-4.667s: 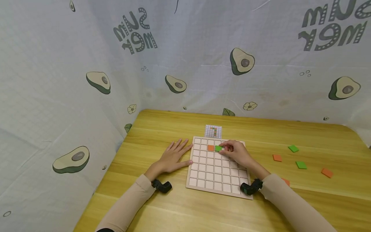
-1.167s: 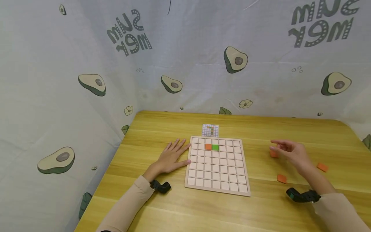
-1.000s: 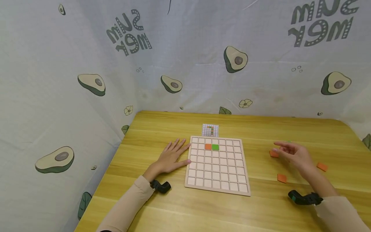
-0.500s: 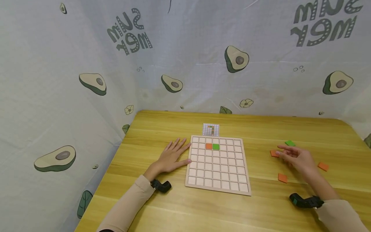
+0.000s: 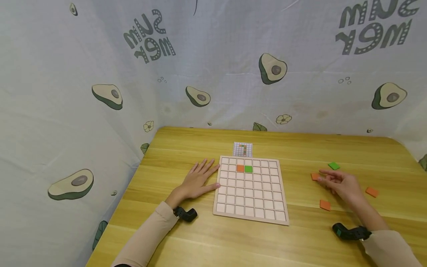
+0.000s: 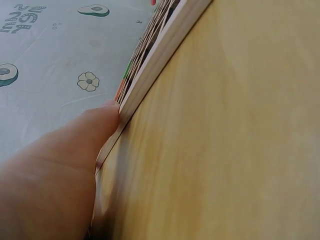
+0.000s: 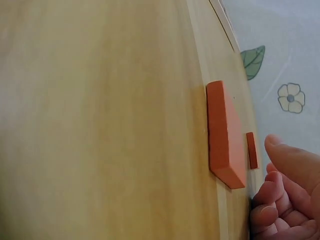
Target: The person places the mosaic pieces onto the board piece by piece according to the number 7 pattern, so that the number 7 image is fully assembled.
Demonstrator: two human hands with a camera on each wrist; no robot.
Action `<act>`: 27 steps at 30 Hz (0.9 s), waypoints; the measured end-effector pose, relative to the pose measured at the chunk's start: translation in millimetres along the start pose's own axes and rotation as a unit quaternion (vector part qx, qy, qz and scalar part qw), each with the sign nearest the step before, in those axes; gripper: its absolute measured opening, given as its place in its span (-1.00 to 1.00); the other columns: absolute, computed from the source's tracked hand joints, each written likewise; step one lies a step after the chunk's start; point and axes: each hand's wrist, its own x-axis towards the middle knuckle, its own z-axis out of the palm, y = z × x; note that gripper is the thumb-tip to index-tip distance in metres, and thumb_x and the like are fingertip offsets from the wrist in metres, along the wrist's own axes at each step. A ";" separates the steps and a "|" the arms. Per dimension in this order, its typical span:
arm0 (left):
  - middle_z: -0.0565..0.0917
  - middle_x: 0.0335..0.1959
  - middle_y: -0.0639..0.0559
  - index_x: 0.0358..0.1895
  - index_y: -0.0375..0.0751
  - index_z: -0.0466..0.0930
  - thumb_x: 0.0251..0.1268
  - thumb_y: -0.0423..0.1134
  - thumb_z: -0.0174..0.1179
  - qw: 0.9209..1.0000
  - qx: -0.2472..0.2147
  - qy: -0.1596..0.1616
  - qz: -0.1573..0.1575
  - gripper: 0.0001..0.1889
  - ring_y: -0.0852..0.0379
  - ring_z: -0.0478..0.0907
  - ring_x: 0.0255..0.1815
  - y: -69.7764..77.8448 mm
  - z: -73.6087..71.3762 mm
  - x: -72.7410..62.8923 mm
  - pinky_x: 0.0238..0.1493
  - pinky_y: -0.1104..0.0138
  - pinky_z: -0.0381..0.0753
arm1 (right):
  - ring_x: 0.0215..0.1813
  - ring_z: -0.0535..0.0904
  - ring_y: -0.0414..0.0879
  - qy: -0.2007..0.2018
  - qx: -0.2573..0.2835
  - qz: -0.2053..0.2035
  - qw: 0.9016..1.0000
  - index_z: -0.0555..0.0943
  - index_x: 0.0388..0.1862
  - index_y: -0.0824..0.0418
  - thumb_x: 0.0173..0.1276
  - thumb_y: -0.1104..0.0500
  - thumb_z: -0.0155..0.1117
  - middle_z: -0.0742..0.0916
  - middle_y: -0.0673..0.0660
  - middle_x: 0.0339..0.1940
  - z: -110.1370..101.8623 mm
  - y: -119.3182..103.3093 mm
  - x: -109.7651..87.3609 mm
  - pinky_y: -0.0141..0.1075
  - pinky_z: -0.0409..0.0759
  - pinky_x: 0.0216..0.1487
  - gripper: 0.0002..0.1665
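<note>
My left hand [image 5: 195,183] lies flat on the table with fingers spread. Its thumb and index fingertip touch the left edge of a wooden grid board [image 5: 238,219]; the left wrist view shows the thumb [image 6: 100,122] against the board's side. An orange tile [image 5: 240,168] and a green tile [image 5: 248,169] sit side by side in the board's second row. To the right, my right hand [image 5: 343,185] is low over the table beside a loose orange tile [image 5: 315,177], thumb and index apart, other fingers loosely bent. No tile shows in its grasp; the area beneath the palm is hidden.
A small printed grid card [image 5: 242,149] lies behind the board. Another green tile [image 5: 334,165] is beyond my right hand. Two more orange tiles, one nearer [image 5: 325,205] and one farther right [image 5: 371,191], lie on the wooden table [image 5: 240,244]. A patterned cloth [image 5: 227,100] hangs behind.
My right hand has let go of the green tile on the board and moved right to the loose tiles. Over the last second it shifts slightly, uncovering the far green tile. The left hand stays.
</note>
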 end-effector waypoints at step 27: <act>-0.19 0.65 0.07 0.64 0.17 -0.15 0.46 0.41 -0.22 1.000 0.003 0.002 0.002 -0.18 0.01 -0.36 0.63 0.7 -1.2 -1.1 0.55 0.05 -0.40 | -0.45 0.36 -0.26 -0.022 -0.056 -0.011 0.998 0.53 0.16 0.62 0.46 0.17 0.30 0.62 0.03 -0.37 2.7 1.5 -1.8 -0.39 0.37 -0.50 -0.47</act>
